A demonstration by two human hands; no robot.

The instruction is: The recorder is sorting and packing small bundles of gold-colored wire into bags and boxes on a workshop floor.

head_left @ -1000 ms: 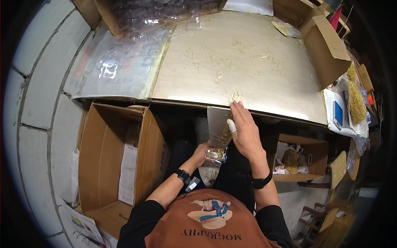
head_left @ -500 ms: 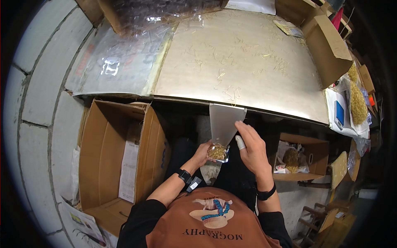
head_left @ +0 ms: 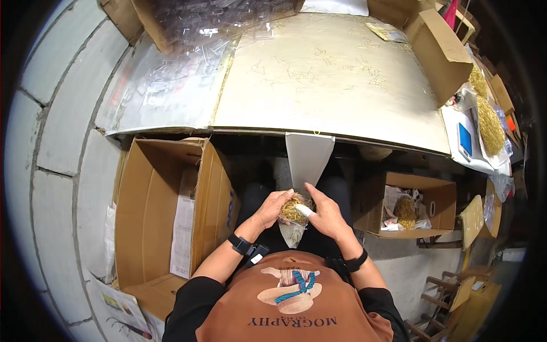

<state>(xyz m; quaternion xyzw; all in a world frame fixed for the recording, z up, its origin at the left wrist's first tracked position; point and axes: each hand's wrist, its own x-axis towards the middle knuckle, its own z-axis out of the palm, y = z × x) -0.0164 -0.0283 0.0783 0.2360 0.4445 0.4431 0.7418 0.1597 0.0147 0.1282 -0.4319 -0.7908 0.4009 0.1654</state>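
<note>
Close in front of my body, a small clear plastic box [head_left: 301,222] is heaped with thin, bent gold-coloured wire pieces [head_left: 292,210]. My left hand [head_left: 272,208] is closed around its left side. From the right, my right hand [head_left: 327,215] clasps the box, its thumb in a white cover lying over the heap and its fingers along the far right side. Just beyond both hands, a pale tapering metal chute [head_left: 309,157] slopes down from the table edge toward the box. Fingers under the box are partly hidden.
Loose wire pieces lie scattered on the metal tabletop [head_left: 319,102]. Clear plastic boxes [head_left: 216,25] are piled at the back left. A large carton [head_left: 151,211] stands left of me, a smaller carton [head_left: 441,208] right. A blue-screened scale [head_left: 465,141] sits beside bagged gold pieces [head_left: 489,125].
My right hand has moved from the chute's right edge down to the box, its thumb now over the pieces. The wire heap stands higher, and the box has shifted slightly left.
</note>
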